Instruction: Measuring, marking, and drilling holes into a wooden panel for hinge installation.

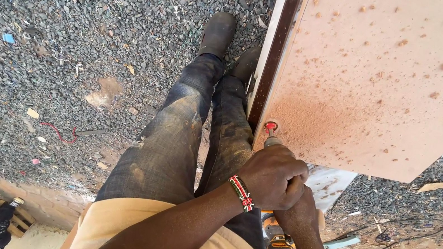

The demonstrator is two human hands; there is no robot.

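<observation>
left hand (274, 176): fingers wrapped tight round the drill (277, 244)
right hand (298, 210): clamped underneath, same drill
bit (270, 128): just past the fingers, set against the dusty board (385, 77) edge
step: edge being bored, looks like; steady straight pressure is needed

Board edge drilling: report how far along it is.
Done: sawdust already lies heaped on the board near the edge. In hand: both hands, left hand over right hand, press the drill, its red bit at the board's edge. What is left cannot be told.
</observation>
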